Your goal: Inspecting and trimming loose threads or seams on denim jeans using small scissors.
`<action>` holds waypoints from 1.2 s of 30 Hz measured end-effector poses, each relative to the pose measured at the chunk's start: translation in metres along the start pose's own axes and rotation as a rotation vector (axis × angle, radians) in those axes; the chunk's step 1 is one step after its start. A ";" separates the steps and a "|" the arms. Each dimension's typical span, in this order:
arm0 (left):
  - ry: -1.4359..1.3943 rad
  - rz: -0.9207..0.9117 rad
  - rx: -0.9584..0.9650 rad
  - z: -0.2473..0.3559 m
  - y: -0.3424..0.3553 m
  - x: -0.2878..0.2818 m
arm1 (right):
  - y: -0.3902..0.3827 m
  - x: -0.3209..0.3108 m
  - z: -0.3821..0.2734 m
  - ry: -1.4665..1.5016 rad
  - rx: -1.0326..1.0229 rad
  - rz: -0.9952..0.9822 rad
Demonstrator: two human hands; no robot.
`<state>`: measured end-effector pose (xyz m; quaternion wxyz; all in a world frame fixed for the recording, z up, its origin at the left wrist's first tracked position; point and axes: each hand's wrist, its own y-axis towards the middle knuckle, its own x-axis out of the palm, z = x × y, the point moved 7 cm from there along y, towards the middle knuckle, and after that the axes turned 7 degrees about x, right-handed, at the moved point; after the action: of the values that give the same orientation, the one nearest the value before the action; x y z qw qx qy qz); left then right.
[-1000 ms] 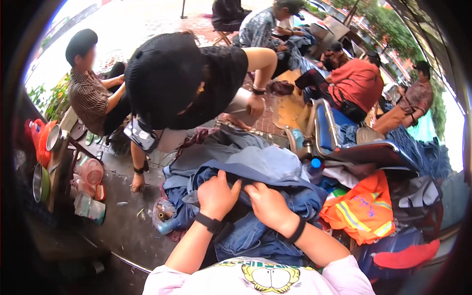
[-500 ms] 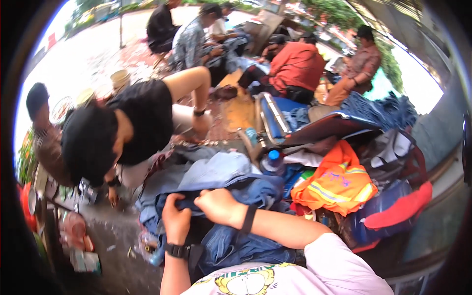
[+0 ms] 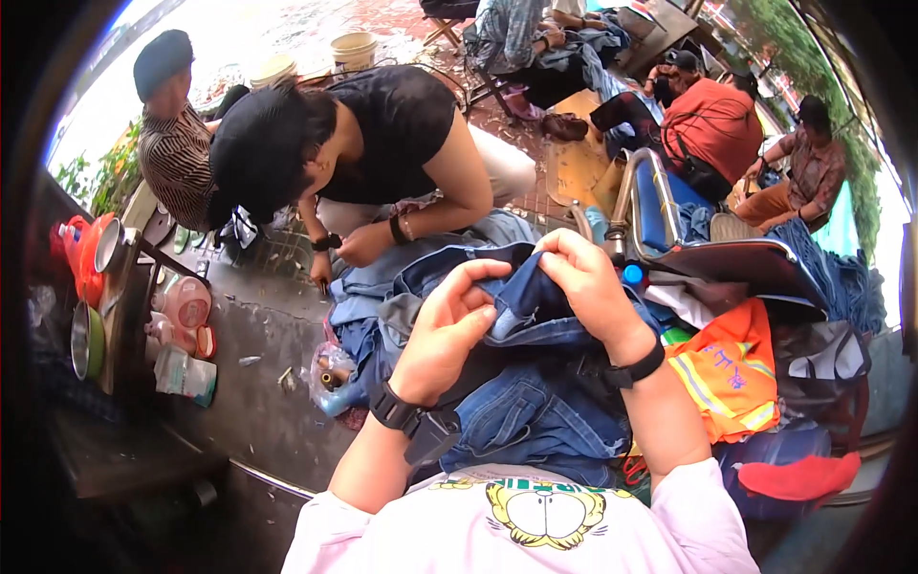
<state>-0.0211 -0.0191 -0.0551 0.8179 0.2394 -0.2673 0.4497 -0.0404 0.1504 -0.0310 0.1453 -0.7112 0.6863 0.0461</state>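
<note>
My right hand pinches the raised edge of a dark blue denim garment between thumb and fingers. On the garment's other side is my left hand, its fingers curled but apart from the thumb, with nothing visibly gripped. More blue jeans lie in folds below both hands, near my lap. Lighter denim pieces are heaped beyond and to the left. Both my wrists carry black bands.
A co-worker in a black shirt leans over the heap from the left. An orange vest, a red cloth and a blue-capped bottle lie to the right. Plastic bottles stand left. A metal-framed chair is ahead.
My hands have moved apart from close together; the right now lifts the denim edge, and the left has uncurled. The view has shifted left. The co-worker's hands are now close together by the heap.
</note>
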 end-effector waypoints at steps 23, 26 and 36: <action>-0.368 0.196 -0.143 -0.023 -0.001 -0.027 | 0.004 0.023 -0.002 -0.370 -0.100 0.044; 0.024 0.171 -0.038 -0.011 -0.005 -0.047 | 0.000 0.004 0.003 -0.256 -0.149 0.124; 1.170 0.414 0.140 -0.036 -0.032 -0.138 | -0.002 -0.030 0.019 0.007 0.059 0.109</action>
<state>-0.0483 -0.0956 -0.1764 0.7072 -0.0502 0.2141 0.6720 -0.0379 0.1845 -0.0408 0.1612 -0.6684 0.7254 0.0311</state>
